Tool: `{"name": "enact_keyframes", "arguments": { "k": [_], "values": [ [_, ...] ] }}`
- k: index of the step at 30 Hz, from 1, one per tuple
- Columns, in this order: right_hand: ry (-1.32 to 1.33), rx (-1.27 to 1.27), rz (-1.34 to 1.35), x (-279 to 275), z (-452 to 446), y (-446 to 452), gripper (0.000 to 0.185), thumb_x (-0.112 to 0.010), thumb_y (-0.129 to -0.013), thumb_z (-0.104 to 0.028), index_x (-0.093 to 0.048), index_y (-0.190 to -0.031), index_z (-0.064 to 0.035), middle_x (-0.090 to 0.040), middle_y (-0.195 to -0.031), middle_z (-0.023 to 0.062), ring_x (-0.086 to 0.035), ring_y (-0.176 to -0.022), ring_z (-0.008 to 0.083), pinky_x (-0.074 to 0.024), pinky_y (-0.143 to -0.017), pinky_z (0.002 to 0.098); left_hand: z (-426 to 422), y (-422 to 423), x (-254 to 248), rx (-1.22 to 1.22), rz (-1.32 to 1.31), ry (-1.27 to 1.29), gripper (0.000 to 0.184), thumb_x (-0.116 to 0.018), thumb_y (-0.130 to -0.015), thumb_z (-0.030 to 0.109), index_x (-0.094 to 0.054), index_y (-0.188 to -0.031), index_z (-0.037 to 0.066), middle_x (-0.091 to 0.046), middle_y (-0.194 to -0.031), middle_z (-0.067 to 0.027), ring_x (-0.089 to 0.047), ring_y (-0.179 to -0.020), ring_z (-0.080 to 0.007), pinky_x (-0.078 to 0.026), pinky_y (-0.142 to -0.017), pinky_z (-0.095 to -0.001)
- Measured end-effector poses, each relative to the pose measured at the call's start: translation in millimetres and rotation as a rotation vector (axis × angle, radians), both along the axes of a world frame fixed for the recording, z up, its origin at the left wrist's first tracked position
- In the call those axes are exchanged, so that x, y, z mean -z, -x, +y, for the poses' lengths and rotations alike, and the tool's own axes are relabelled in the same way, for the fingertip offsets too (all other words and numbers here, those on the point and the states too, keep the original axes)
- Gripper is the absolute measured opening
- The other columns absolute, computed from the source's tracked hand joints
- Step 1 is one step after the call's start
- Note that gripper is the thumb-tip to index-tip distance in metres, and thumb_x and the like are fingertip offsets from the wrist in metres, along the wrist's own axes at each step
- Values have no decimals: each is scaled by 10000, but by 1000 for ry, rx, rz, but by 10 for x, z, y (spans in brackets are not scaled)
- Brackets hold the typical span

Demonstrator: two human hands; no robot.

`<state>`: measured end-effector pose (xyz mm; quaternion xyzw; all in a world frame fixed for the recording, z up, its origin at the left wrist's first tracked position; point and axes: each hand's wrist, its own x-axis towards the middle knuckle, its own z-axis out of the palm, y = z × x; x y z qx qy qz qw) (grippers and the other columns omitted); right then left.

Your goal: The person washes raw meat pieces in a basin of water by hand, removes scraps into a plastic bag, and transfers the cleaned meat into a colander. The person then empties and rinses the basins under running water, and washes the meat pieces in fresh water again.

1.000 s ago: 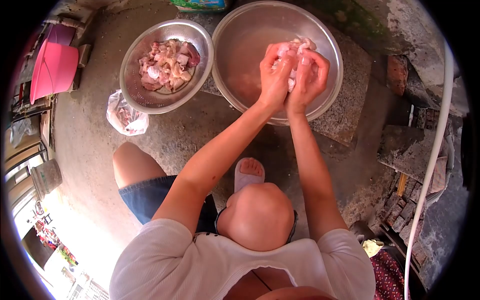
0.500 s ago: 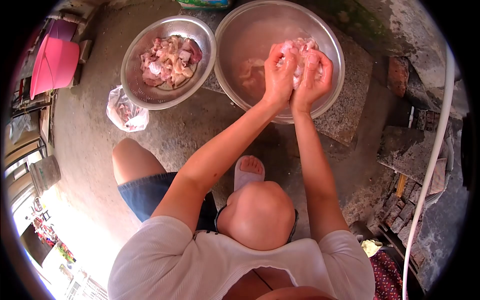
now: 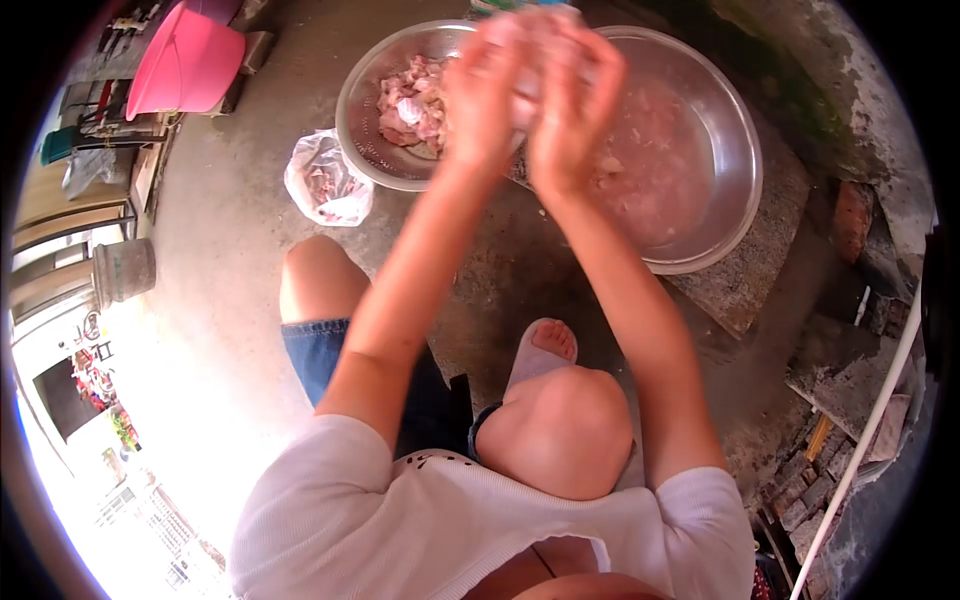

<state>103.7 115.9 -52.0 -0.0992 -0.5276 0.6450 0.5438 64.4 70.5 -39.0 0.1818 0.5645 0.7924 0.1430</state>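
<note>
My left hand point(image 3: 482, 100) and my right hand point(image 3: 575, 115) are raised close together, cupped around a lump of pale pink meat point(image 3: 530, 45). They are slightly blurred and hang between two metal vessels. On the left, the perforated colander point(image 3: 362, 150) holds a pile of raw meat pieces point(image 3: 412, 105), partly hidden behind my left hand. To the right, the wide metal basin point(image 3: 735, 190) contains cloudy pinkish water point(image 3: 660, 180), with some pale pieces visible near my right wrist.
A clear plastic bag point(image 3: 328, 180) with bits inside lies on the floor below the colander. A pink bucket point(image 3: 190, 62) stands at the upper left. Bricks point(image 3: 853, 220) and a pale hose point(image 3: 865, 440) are on the right. A stone slab point(image 3: 765, 250) sits under the basin.
Both hands have lifted out over the basin's left edge toward the colander, carrying the meat. The view has turned, so the vessels, bag and bucket appear farther right.
</note>
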Motion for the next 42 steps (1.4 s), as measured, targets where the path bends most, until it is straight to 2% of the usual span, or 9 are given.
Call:
{"name": "enact_keyframes", "arguments": {
  "k": [4,9,13,14,16,21,27,35,42],
  "values": [
    [-130,-391,-425,391,-216,449,410,-445,-883,-351,-436,-1131,-25,-512,-1059,125,-503,-951,212,-392,-845,333,-623,1034,260,77,-12,453,310,-484,-848,320,-575,-998,65,-591,-850,-26,-566,-754,-110,-475,-591,-247],
    [-105,-633,-692,572,560,-118,241,-479,-876,-206,-584,-1040,-65,-582,-1004,50,-525,-917,136,-420,-796,270,-792,1738,576,216,983,1525,377,-443,-835,411,-576,-1055,134,-615,-945,-112,-587,-866,-292,-470,-703,-375],
    [-571,-160,-973,1488,2030,-501,214,-522,-829,-213,-608,-979,-87,-625,-919,109,-591,-867,206,-448,-748,294,-17,1442,388,224,1136,1030,329,-465,-842,361,-590,-1039,129,-582,-1019,-134,-558,-930,-259,-457,-784,-402],
    [-748,-45,-1224,1552,2276,-581,243,-509,-836,-255,-575,-1028,-123,-606,-963,123,-572,-912,242,-438,-778,332,257,1434,731,413,717,782,353,-511,-774,357,-607,-1020,123,-618,-962,-101,-586,-907,-260,-463,-790,-359],
    [-997,174,-1471,2093,2912,-639,358,-509,-809,-370,-495,-1137,-227,-579,-1000,162,-529,-965,332,-413,-820,426,826,907,886,594,810,878,335,-481,-793,298,-597,-1053,123,-603,-1015,-111,-567,-956,-260,-437,-844,-361],
    [-853,33,-1620,2672,2851,-415,490,-535,-764,-442,-450,-1198,-230,-490,-1146,178,-461,-1065,362,-346,-884,488,1812,186,2429,59,848,988,364,-468,-775,331,-589,-1049,124,-495,-1162,-131,-459,-1065,-346,-387,-858,-488],
    [-1225,-301,-1534,2913,2310,-919,561,-550,-752,-406,-408,-1242,-172,-406,-1233,184,-294,-1199,386,-234,-982,490,1771,21,3058,494,1264,1131,440,-483,-757,370,-544,-1117,126,-462,-1193,-107,-394,-1125,-333,-290,-898,-523],
    [-1031,-707,-1599,1940,1546,-1455,544,-560,-707,-320,-438,-1190,-103,-417,-1218,212,-378,-1144,356,-321,-940,443,805,-419,1519,1346,966,1280,343,-502,-761,214,-561,-1087,124,-550,-1081,-110,-496,-1032,-298,-381,-877,-382],
    [-1060,-667,-1499,2162,1416,-1601,546,-571,-677,-162,-427,-1200,-98,-592,-942,150,-556,-855,284,-456,-710,356,727,-449,2237,1254,862,1080,337,-550,-738,166,-566,-1072,120,-605,-956,-120,-563,-910,-295,-438,-762,-365]
  ]
}}
